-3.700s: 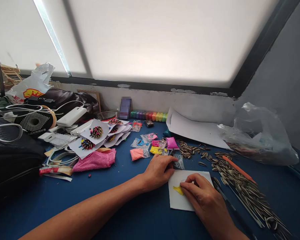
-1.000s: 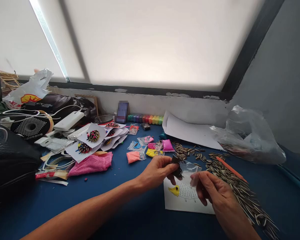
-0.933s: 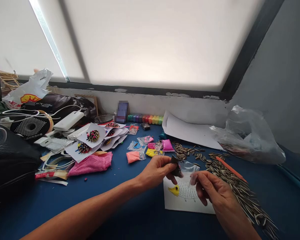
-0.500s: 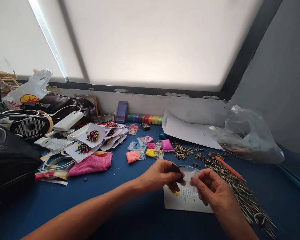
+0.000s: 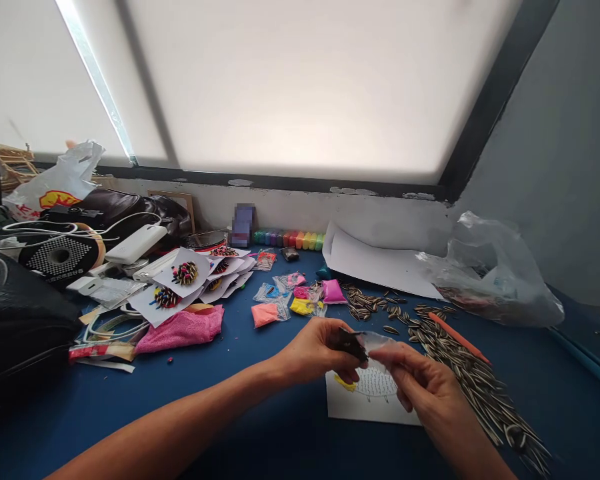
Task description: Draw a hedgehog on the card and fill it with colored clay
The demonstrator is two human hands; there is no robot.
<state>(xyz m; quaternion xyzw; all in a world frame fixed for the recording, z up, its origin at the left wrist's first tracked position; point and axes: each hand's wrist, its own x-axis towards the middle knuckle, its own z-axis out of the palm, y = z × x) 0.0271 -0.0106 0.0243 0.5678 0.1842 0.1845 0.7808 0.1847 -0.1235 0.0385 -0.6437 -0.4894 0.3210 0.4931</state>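
My left hand (image 5: 316,350) is closed around a small packet of black stuff (image 5: 351,343), which looks like modelling clay. Clear plastic (image 5: 376,341) from its bag stretches across to my right hand (image 5: 423,379), whose thumb and fingers pinch the other side. Both hands hover over a white sheet (image 5: 363,412) with a line drawing of an animal body on short legs. A yellow patch of clay (image 5: 345,383) sits at the drawing's left end. My fingers hide the upper part of the sheet.
Small bags of coloured clay, one of them orange (image 5: 265,315), lie beyond my hands. Striped sunflower seeds (image 5: 480,380) spread at the right beside an orange stick (image 5: 460,339). To the left are a pink cloth (image 5: 180,332), decorated paper sheets (image 5: 173,270) and a black bag (image 5: 25,327).
My right hand has shifted slightly left, closer to my left hand, with its fingers now across the clear plastic. The black packet is turned a little in my left hand.
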